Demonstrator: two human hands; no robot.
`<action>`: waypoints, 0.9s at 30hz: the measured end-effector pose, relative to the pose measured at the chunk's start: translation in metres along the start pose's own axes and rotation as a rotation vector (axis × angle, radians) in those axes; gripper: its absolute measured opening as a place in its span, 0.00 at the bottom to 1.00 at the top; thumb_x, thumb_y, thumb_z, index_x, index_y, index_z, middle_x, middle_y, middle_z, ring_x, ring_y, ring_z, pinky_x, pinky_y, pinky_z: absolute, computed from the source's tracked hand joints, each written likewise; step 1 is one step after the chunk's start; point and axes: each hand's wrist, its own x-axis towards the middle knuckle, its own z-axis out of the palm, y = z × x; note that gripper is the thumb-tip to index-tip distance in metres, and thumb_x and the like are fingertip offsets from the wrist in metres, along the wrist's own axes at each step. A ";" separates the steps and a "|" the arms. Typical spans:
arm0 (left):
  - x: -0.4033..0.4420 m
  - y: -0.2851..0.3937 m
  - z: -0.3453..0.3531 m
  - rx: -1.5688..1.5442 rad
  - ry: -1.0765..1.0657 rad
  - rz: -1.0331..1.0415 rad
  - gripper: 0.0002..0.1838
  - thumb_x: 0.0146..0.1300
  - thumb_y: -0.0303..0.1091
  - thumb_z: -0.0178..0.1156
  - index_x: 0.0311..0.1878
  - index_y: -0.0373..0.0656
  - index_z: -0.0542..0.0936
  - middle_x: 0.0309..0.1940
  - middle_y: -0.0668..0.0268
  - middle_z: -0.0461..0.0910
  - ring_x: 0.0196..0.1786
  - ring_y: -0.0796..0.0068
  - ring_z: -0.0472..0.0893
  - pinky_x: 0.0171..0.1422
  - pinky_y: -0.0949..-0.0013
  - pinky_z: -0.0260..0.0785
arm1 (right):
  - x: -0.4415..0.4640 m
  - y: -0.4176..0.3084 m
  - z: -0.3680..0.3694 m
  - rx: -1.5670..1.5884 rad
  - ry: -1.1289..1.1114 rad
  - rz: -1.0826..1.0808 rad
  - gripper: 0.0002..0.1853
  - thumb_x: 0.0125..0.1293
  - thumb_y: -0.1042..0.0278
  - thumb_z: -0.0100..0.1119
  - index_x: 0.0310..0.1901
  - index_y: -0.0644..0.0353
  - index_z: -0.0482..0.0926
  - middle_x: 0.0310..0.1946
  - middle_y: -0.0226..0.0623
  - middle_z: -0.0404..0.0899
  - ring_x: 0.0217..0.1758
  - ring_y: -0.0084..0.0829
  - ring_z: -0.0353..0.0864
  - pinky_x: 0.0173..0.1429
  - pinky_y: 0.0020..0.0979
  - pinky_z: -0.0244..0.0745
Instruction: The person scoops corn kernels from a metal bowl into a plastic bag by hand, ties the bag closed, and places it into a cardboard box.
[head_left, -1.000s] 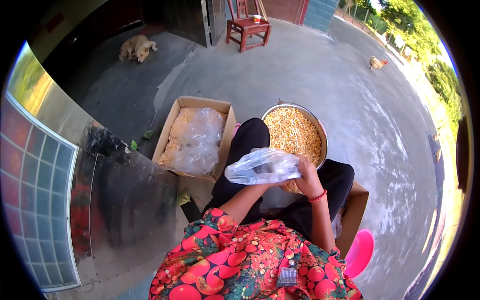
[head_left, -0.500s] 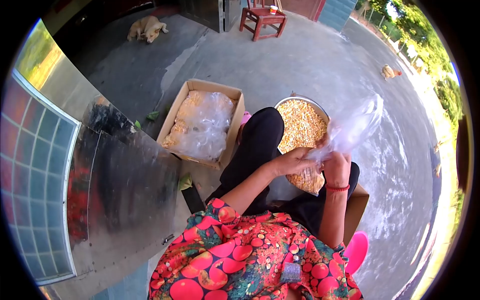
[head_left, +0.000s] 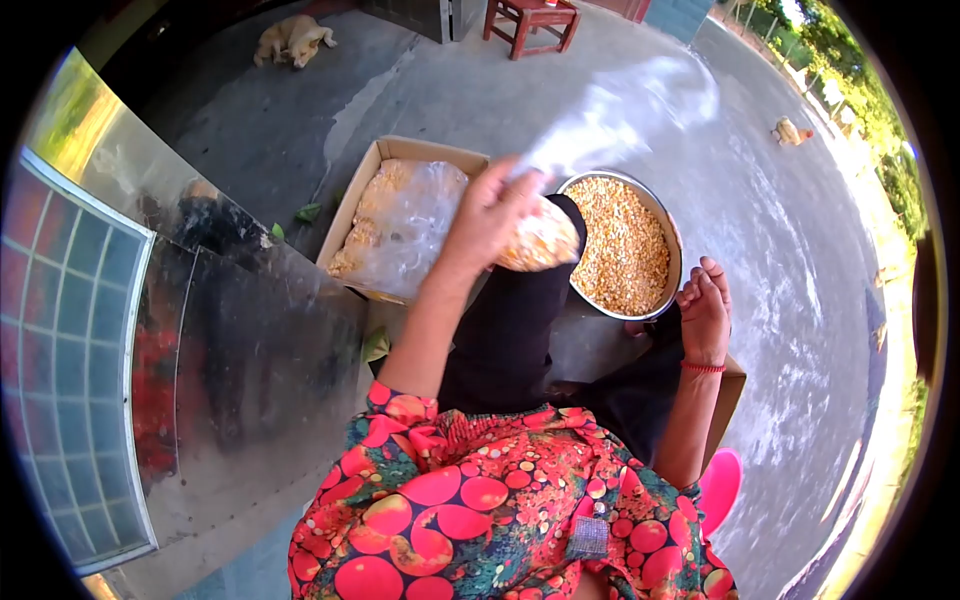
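A clear plastic bag of corn kernels (head_left: 540, 238) hangs from my left hand (head_left: 490, 215), whose fingers are closed round its gathered neck. The bag's loose upper part trails up and to the right, blurred by motion. Its filled end is over my left knee, between the cardboard box (head_left: 338, 222) and the round metal basin (head_left: 680, 262). Yellow corn kernels (head_left: 622, 245) fill much of the basin. Just right of the basin's lower rim, my right hand (head_left: 706, 310) is raised with fingers loosely curled and somewhat apart. I see nothing in it.
More bagged corn (head_left: 400, 235) lies in the cardboard box. A metal door panel (head_left: 265, 350) stands at left. Behind are a red wooden chair (head_left: 530, 22) and a lying dog (head_left: 295, 42). A chicken (head_left: 791, 131) stands far right; a pink object (head_left: 720, 490) is beside my seat.
My left hand has carried the bag of corn leftward and up, away from the basin's front. My right hand has let go of the bag and moved right.
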 end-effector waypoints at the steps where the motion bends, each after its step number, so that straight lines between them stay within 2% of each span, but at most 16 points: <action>1: 0.003 0.005 -0.019 0.078 0.052 0.032 0.13 0.66 0.33 0.51 0.48 0.36 0.75 0.30 0.71 0.76 0.29 0.88 0.70 0.34 0.81 0.66 | -0.001 0.002 -0.013 -0.009 -0.003 0.033 0.10 0.65 0.76 0.46 0.47 0.63 0.70 0.30 0.28 0.70 0.28 0.17 0.68 0.33 0.19 0.65; 5: 0.009 -0.019 -0.122 0.336 0.286 0.100 0.11 0.67 0.33 0.49 0.46 0.37 0.75 0.28 0.71 0.75 0.31 0.85 0.71 0.36 0.78 0.65 | -0.011 0.010 -0.044 -0.033 0.093 0.127 0.09 0.65 0.74 0.46 0.46 0.60 0.70 0.30 0.26 0.68 0.28 0.16 0.66 0.33 0.18 0.64; 7: 0.005 -0.052 -0.168 0.634 0.427 0.155 0.12 0.67 0.33 0.48 0.45 0.35 0.74 0.29 0.66 0.77 0.33 0.76 0.75 0.39 0.72 0.66 | -0.014 0.012 -0.047 -0.035 0.089 0.134 0.08 0.65 0.74 0.47 0.46 0.60 0.70 0.31 0.26 0.69 0.28 0.16 0.66 0.33 0.18 0.64; 8: -0.001 -0.074 -0.185 0.634 0.420 0.149 0.12 0.67 0.33 0.48 0.45 0.35 0.74 0.29 0.66 0.77 0.33 0.76 0.75 0.39 0.72 0.66 | -0.015 0.014 -0.048 -0.045 0.100 0.148 0.08 0.65 0.73 0.47 0.46 0.60 0.70 0.31 0.26 0.69 0.28 0.16 0.66 0.32 0.18 0.64; 10: -0.021 -0.127 -0.216 0.897 0.567 -0.051 0.16 0.63 0.38 0.50 0.47 0.37 0.74 0.33 0.59 0.79 0.36 0.62 0.80 0.41 0.64 0.69 | -0.015 0.020 -0.053 -0.064 0.102 0.174 0.08 0.66 0.73 0.47 0.45 0.60 0.70 0.31 0.26 0.69 0.27 0.15 0.66 0.32 0.18 0.65; 12: -0.047 -0.192 -0.247 1.298 0.299 -0.683 0.19 0.60 0.40 0.50 0.50 0.38 0.73 0.40 0.52 0.79 0.46 0.53 0.78 0.48 0.57 0.69 | -0.015 0.024 -0.054 -0.084 0.091 0.200 0.08 0.66 0.73 0.46 0.45 0.60 0.70 0.30 0.27 0.70 0.27 0.15 0.67 0.32 0.17 0.65; 14: -0.082 -0.203 -0.222 1.338 0.165 -0.804 0.22 0.58 0.42 0.50 0.52 0.40 0.73 0.46 0.51 0.77 0.53 0.53 0.74 0.56 0.51 0.63 | -0.015 0.028 -0.058 -0.109 0.067 0.232 0.07 0.66 0.74 0.46 0.44 0.59 0.71 0.30 0.27 0.71 0.28 0.15 0.69 0.32 0.16 0.67; 15: -0.085 -0.205 -0.215 1.338 0.157 -0.804 0.22 0.58 0.42 0.50 0.52 0.40 0.73 0.46 0.51 0.77 0.53 0.53 0.74 0.56 0.51 0.63 | -0.016 0.029 -0.059 -0.110 0.073 0.232 0.07 0.66 0.74 0.46 0.44 0.59 0.71 0.30 0.27 0.71 0.28 0.15 0.69 0.32 0.16 0.67; 17: -0.090 -0.209 -0.203 1.528 -0.161 -0.897 0.23 0.58 0.42 0.52 0.57 0.46 0.70 0.54 0.53 0.71 0.56 0.55 0.72 0.62 0.49 0.57 | -0.020 0.030 -0.061 -0.134 0.093 0.255 0.07 0.66 0.74 0.46 0.44 0.59 0.71 0.29 0.26 0.71 0.27 0.15 0.69 0.32 0.16 0.67; 18: -0.093 -0.213 -0.201 1.526 -0.171 -0.905 0.23 0.58 0.42 0.52 0.57 0.46 0.70 0.54 0.53 0.71 0.56 0.55 0.72 0.62 0.49 0.57 | -0.022 0.031 -0.064 -0.136 0.101 0.263 0.07 0.66 0.74 0.46 0.44 0.59 0.71 0.29 0.26 0.71 0.27 0.15 0.69 0.32 0.16 0.67; 20: -0.095 -0.219 -0.200 1.565 -0.090 -0.532 0.27 0.58 0.42 0.53 0.62 0.53 0.66 0.60 0.55 0.65 0.57 0.56 0.72 0.65 0.49 0.52 | -0.023 0.035 -0.069 -0.151 0.115 0.288 0.06 0.66 0.73 0.46 0.43 0.59 0.72 0.29 0.26 0.71 0.27 0.15 0.69 0.32 0.16 0.67; 21: -0.091 -0.216 -0.195 1.565 -0.095 -0.535 0.27 0.58 0.42 0.53 0.62 0.53 0.66 0.60 0.55 0.65 0.57 0.56 0.72 0.65 0.49 0.52 | -0.024 0.036 -0.069 -0.151 0.118 0.290 0.06 0.66 0.73 0.46 0.43 0.59 0.72 0.29 0.26 0.71 0.27 0.15 0.69 0.32 0.16 0.67; 23: -0.082 -0.211 -0.184 1.602 -0.160 -0.245 0.27 0.59 0.40 0.53 0.63 0.54 0.63 0.64 0.55 0.59 0.55 0.54 0.73 0.60 0.51 0.60 | -0.027 0.038 -0.070 -0.154 0.154 0.302 0.06 0.66 0.73 0.46 0.43 0.59 0.72 0.28 0.26 0.71 0.26 0.14 0.69 0.31 0.16 0.67; 24: -0.078 -0.210 -0.178 1.601 -0.164 -0.245 0.27 0.59 0.40 0.53 0.63 0.54 0.63 0.64 0.55 0.59 0.55 0.54 0.73 0.60 0.51 0.60 | -0.028 0.039 -0.071 -0.155 0.158 0.302 0.06 0.66 0.73 0.46 0.43 0.59 0.72 0.28 0.26 0.71 0.26 0.14 0.69 0.31 0.16 0.67; 26: -0.069 -0.206 -0.167 1.229 -0.323 -0.176 0.23 0.60 0.37 0.50 0.61 0.52 0.65 0.57 0.51 0.67 0.51 0.51 0.74 0.54 0.55 0.66 | -0.031 0.041 -0.071 -0.162 0.156 0.323 0.07 0.66 0.73 0.46 0.43 0.59 0.72 0.29 0.26 0.71 0.26 0.15 0.69 0.32 0.16 0.67; 27: -0.064 -0.205 -0.165 1.228 -0.332 -0.176 0.23 0.60 0.37 0.50 0.61 0.52 0.65 0.57 0.51 0.67 0.51 0.51 0.74 0.54 0.55 0.66 | -0.032 0.042 -0.071 -0.160 0.165 0.322 0.07 0.66 0.73 0.46 0.43 0.59 0.72 0.29 0.26 0.71 0.26 0.15 0.69 0.32 0.16 0.67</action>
